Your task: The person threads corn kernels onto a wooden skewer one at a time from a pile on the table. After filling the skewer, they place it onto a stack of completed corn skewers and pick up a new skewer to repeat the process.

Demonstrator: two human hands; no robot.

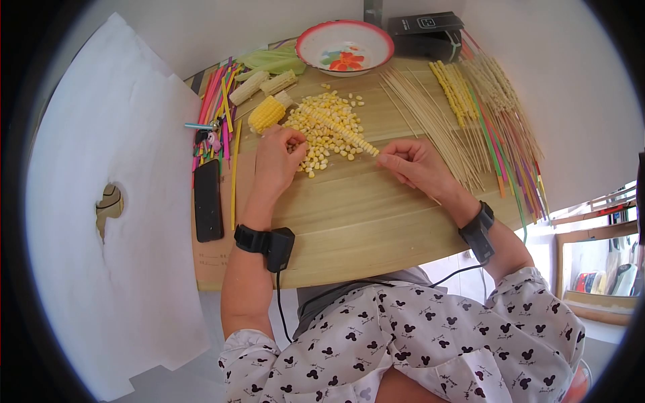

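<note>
My right hand (418, 166) pinches the near end of a skewer threaded with corn kernels (342, 129); the skewer slants up and left over a pile of loose yellow corn kernels (322, 151). At the left edge of that pile, my left hand (277, 158) has its fingers curled together; what they hold, if anything, is hidden. Just beyond the left hand lies a partly stripped corn cob (267, 114) with yellow kernels still on it. Two bare cobs (248, 88) rest behind it.
An enamel bowl (345, 47) with a red rim stands at the back. Thin bare skewers (433, 121) and finished kernel skewers (453, 91) lie to the right, beside colored sticks (517, 154). A black phone (208, 201) and more colored sticks (225, 94) are on the left.
</note>
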